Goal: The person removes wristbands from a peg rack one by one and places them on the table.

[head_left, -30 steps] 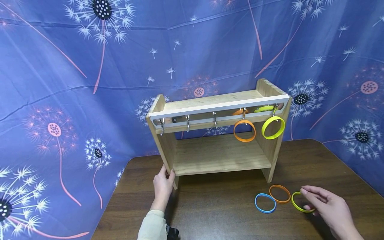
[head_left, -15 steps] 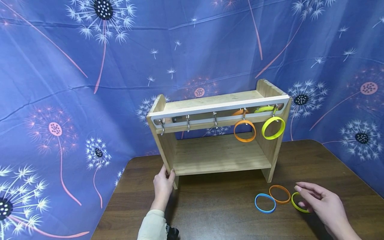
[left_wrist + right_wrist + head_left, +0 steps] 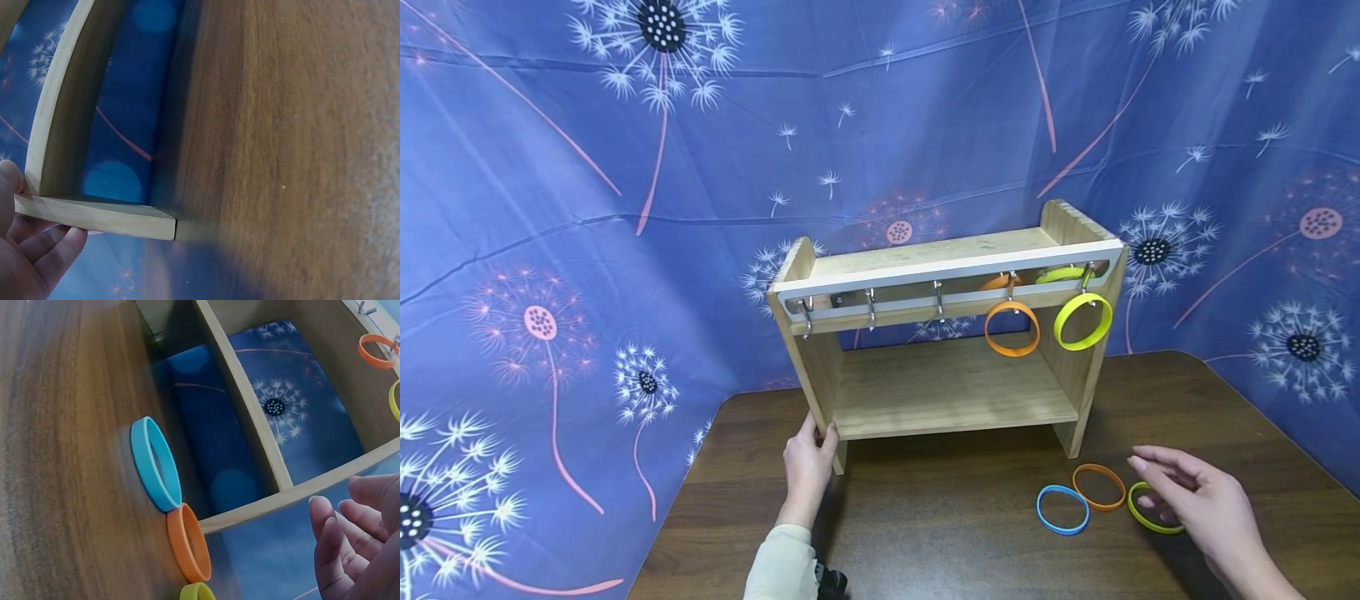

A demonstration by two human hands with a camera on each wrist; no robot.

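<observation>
My left hand (image 3: 808, 454) grips the lower left side panel of a wooden shelf (image 3: 955, 387); in the left wrist view the thumb lies on one face and the fingers on the other. Over the table at the right, my right hand (image 3: 1210, 504) hovers with loosely bent fingers and nothing in them. Just beneath it lies a yellow-green wristband (image 3: 1150, 525), partly covered by the hand in the head view. Beside that one are an orange wristband (image 3: 181, 544) and a blue wristband (image 3: 142, 456), both flat on the wood.
Along the shelf's front runs a metal rail (image 3: 895, 279) with several hooks. An orange wristband (image 3: 1011, 352) and a yellow wristband (image 3: 1078, 344) hang from its two rightmost hooks. A blue dandelion-print cloth (image 3: 700, 167) hangs behind the brown table (image 3: 940, 533).
My right hand has shifted slightly left and lifted off the yellow-green wristband, which stays on the table. The left hand keeps its grip on the shelf.
</observation>
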